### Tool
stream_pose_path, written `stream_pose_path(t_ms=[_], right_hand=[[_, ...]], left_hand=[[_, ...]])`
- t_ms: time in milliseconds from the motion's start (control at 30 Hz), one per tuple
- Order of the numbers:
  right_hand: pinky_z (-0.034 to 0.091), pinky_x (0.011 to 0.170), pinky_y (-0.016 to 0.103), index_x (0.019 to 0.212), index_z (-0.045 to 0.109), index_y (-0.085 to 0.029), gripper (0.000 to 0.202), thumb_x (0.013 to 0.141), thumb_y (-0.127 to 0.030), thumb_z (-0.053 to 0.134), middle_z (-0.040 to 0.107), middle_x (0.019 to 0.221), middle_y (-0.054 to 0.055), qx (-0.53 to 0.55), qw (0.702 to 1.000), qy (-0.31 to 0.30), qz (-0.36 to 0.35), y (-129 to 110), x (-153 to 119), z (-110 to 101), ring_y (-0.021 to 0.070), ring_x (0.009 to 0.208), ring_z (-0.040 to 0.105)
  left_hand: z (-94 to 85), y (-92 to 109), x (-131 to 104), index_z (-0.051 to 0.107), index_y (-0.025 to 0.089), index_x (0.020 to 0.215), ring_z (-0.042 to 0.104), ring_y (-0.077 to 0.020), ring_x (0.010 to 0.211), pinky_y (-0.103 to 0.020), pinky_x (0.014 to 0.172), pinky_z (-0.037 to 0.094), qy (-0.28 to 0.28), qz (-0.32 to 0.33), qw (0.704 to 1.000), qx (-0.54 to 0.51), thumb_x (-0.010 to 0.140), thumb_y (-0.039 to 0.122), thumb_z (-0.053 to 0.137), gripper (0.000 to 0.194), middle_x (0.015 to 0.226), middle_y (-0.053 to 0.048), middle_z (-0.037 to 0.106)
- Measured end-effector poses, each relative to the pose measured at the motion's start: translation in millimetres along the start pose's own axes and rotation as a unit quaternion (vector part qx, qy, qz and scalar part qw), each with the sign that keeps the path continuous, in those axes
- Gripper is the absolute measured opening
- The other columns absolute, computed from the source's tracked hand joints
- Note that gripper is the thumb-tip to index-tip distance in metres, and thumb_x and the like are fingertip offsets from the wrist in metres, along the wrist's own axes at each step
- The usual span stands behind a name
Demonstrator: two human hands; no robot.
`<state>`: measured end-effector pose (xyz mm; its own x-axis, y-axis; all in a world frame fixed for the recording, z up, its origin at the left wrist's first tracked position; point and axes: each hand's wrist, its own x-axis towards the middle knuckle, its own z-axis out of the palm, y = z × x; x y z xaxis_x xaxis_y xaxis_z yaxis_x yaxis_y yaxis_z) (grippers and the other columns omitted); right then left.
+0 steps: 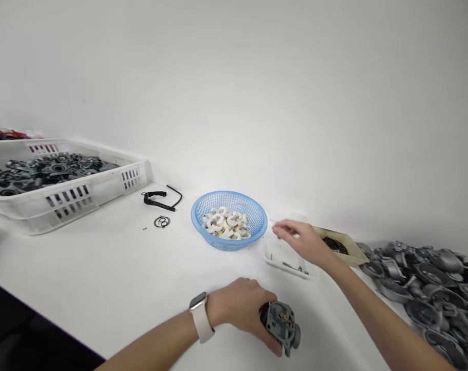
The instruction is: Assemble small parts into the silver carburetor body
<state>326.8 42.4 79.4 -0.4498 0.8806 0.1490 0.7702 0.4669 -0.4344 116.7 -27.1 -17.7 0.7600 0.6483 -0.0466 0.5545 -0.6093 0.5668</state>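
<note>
Carburetor body (283,325) in left hand (244,308)

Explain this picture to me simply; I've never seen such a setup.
No machine here: these are a person's two bare hands, seen by a camera worn on the head. The left hand, with a pale-strapped watch, holds a grey metal casting. The right hand is over a shallow white tray; whether it holds anything is too blurred to tell. On the white table stand a round blue plastic basket of curved whitish pieces and a slotted white plastic crate of dark metal parts.
</note>
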Motion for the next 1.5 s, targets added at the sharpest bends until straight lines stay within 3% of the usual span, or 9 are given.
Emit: stream_pose_path(t_ms=[200,333,433,567,733,867,1000,1233,1500], right_hand=[[0.059,0.095,0.046,0.124,0.069,-0.019,0.028,0.103,-0.037,0.068,0.069,0.128,0.009,-0.126,0.984,-0.122,-0.038,-55,132,58,0.0243,0.110,0.070],[0.060,0.094,0.045,0.130,0.066,-0.020,0.031,0.103,-0.036,0.068,0.067,0.133,0.010,-0.155,0.975,-0.156,-0.022,-69,158,83,0.0248,0.111,0.069],[0.060,0.096,0.047,0.129,0.067,-0.019,0.030,0.103,-0.036,0.068,0.067,0.133,0.010,-0.125,0.981,-0.143,-0.030,-61,155,67,0.0253,0.112,0.069],[0.056,0.099,0.045,0.114,0.072,-0.018,0.024,0.101,-0.039,0.070,0.071,0.125,0.009,-0.031,0.993,-0.105,-0.052,-38,119,11,0.0249,0.113,0.068],[0.051,0.074,0.032,0.103,0.078,-0.024,0.042,0.101,-0.060,0.059,0.075,0.098,0.004,0.094,0.992,-0.081,-0.028,-10,16,-28,0.0214,0.086,0.066],[0.049,0.070,0.030,0.096,0.078,-0.023,0.041,0.100,-0.059,0.060,0.070,0.098,0.006,0.166,0.984,-0.062,0.009,11,-64,1,0.0193,0.081,0.061],[0.050,0.073,0.031,0.100,0.078,-0.024,0.037,0.100,-0.057,0.063,0.065,0.090,0.004,0.287,0.956,-0.030,0.061,27,-108,43,0.0188,0.079,0.059],[0.049,0.078,0.033,0.097,0.080,-0.023,0.035,0.095,-0.056,0.071,0.065,0.079,0.002,0.381,0.913,0.043,0.140,44,-126,60,0.0195,0.078,0.059],[0.055,0.084,0.040,0.109,0.082,-0.023,0.034,0.089,-0.050,0.081,0.072,0.097,0.007,0.588,0.790,0.070,0.156,34,-129,60,0.0197,0.081,0.062]], left_hand=[[4.6,-6,0,0.062,0.025,0.069,0.068,-0.0253,0.062,-0.032,0.060,0.044,0.014,-0.021,1.000,-0.012,0.060,0.081,0.084,0.060,0.067,0.001,0.071],[2.8,-9,-2,0.058,0.025,0.067,0.066,-0.0236,0.059,-0.032,0.059,0.043,0.026,-0.018,0.999,-0.030,0.059,0.081,0.084,0.062,0.064,0.001,0.068],[-2.4,-10,-2,0.059,0.025,0.070,0.066,-0.0255,0.061,-0.034,0.061,0.046,-0.006,-0.033,0.999,-0.033,0.052,0.080,0.087,0.065,0.065,0.001,0.067],[-9.5,-11,-3,0.071,0.029,0.103,0.071,-0.0326,0.084,-0.041,0.077,0.053,-0.010,-0.006,0.998,-0.055,0.054,0.076,0.089,0.071,0.097,-0.004,0.075],[-13.4,-9,-6,0.064,0.034,0.136,0.069,-0.0335,0.102,-0.042,0.086,0.055,0.012,0.046,0.993,-0.106,0.062,0.063,0.091,0.084,0.130,-0.007,0.065],[-15.1,-2,-7,0.069,0.031,0.129,0.068,-0.0347,0.106,-0.041,0.088,0.055,0.014,0.036,0.991,-0.126,0.063,0.052,0.093,0.073,0.117,-0.006,0.071],[-16.4,4,-8,0.072,0.029,0.126,0.068,-0.0335,0.108,-0.040,0.089,0.055,0.033,0.015,0.990,-0.135,0.066,0.048,0.092,0.066,0.115,-0.005,0.073],[-21.4,9,-8,0.076,0.026,0.114,0.069,-0.0267,0.096,-0.035,0.087,0.053,0.050,0.020,0.992,-0.117,0.066,0.037,0.092,0.052,0.106,-0.001,0.074],[-21.4,17,-8,0.071,0.026,0.113,0.066,-0.0254,0.095,-0.036,0.088,0.050,0.045,0.028,0.993,-0.105,0.069,0.031,0.087,0.047,0.105,-0.001,0.071]])
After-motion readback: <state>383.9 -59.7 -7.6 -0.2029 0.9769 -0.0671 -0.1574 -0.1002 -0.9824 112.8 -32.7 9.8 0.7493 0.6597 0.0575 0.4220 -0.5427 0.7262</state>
